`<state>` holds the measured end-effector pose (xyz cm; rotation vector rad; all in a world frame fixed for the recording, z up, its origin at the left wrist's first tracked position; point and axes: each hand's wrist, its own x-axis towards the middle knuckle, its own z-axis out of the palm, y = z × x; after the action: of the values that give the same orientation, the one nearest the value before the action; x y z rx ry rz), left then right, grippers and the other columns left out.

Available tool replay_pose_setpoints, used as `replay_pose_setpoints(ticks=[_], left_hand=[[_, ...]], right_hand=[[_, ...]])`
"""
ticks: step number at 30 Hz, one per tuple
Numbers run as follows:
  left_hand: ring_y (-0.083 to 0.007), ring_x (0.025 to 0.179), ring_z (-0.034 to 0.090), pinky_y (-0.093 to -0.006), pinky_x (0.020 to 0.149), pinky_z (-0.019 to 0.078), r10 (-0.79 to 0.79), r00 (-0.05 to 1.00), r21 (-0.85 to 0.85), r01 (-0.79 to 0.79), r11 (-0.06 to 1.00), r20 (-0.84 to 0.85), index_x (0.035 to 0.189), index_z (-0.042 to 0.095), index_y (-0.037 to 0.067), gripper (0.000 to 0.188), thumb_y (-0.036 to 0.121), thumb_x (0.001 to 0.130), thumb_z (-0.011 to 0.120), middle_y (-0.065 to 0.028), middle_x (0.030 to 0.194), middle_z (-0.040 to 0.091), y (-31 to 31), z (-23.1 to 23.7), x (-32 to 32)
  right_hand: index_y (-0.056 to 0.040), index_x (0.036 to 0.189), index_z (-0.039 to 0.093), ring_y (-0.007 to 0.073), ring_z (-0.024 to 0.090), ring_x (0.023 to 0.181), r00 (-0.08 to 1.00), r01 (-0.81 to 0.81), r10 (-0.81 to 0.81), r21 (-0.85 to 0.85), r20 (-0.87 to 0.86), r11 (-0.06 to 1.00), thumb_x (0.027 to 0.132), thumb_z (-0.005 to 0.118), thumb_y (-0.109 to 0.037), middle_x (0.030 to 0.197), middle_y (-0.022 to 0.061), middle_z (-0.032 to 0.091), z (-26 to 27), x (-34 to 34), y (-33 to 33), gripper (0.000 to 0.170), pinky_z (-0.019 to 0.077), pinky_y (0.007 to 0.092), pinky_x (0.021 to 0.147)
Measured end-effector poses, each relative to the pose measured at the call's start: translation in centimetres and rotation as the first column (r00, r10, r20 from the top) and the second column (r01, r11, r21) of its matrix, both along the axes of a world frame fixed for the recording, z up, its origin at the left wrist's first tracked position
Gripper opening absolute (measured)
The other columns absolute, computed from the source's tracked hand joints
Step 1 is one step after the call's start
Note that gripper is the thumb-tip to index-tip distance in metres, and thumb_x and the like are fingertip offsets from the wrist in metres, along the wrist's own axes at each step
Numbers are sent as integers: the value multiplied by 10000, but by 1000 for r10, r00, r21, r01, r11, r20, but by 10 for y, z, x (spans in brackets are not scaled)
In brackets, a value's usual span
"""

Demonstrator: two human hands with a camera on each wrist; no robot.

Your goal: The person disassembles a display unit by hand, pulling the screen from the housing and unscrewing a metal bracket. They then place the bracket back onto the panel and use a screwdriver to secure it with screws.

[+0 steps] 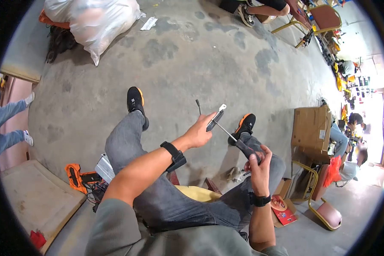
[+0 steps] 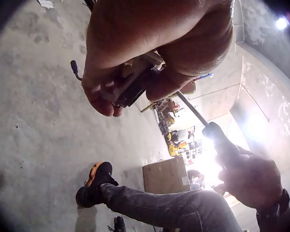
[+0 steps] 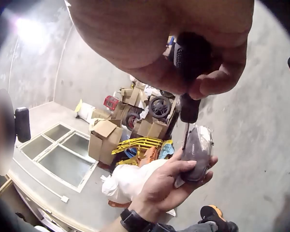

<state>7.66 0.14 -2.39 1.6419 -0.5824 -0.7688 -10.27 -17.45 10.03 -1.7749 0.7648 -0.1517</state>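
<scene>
The left hand [image 1: 199,132] grips a small dark part [image 1: 215,121] with a silvery end and a thin black-tipped lever or cable beside it. In the right wrist view this dark oval part [image 3: 196,153] lies across the left palm, thumb on its face. The right hand [image 1: 260,167] holds a screwdriver [image 1: 246,150] by its black handle, fingers curled round it. Its metal shaft reaches to the dark part; whether the tip sits in a screw cannot be told. In the left wrist view the shaft [image 2: 192,109] runs from beneath the left fingers to the right hand [image 2: 251,180].
Both legs are spread above the concrete floor [image 1: 179,77]. An orange-and-black item [image 1: 76,178] is beside a low board [image 1: 38,200] at the left. A cardboard box [image 1: 310,128] and chairs [image 1: 325,18] stand at the right; white sacks [image 1: 100,25] lie at the upper left. Other people are nearby.
</scene>
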Motion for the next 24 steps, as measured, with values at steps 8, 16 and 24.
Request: replay_pose_setpoints(ticks=[8, 16, 24], left_hand=[[-378, 1130, 495, -372, 986, 411, 9, 999, -30, -7, 1000, 48, 1502, 312, 82, 751, -4, 780, 504, -217, 1226, 445, -3, -13, -3], [-358, 1178, 477, -367, 1040, 373, -9, 1000, -30, 9, 1000, 11, 1497, 319, 62, 730, 25, 795, 515, -229, 1267, 461, -1, 0, -1], [-380, 1156, 485, -378, 1020, 389, -25, 998, 11, 24, 1000, 51, 1493, 313, 48, 746, 4, 777, 517, -230, 1217, 460, -1, -1, -3]], right_hand=[[-46, 1383, 269, 120, 541, 612, 999, -30, 33, -109, 27, 994, 1021, 480, -172, 933, 104, 591, -5, 2, 5, 438, 470, 248, 553], [-37, 1394, 276, 150, 575, 754, 993, 77, -69, 90, -92, 993, 910, 620, -61, 1102, 115, 492, 5, 2, 8, 593, 504, 280, 638], [-36, 1368, 295, 149, 576, 707, 985, 149, -122, 235, -125, 961, 906, 597, -7, 1087, 108, 501, -1, -3, 0, 553, 511, 278, 621]])
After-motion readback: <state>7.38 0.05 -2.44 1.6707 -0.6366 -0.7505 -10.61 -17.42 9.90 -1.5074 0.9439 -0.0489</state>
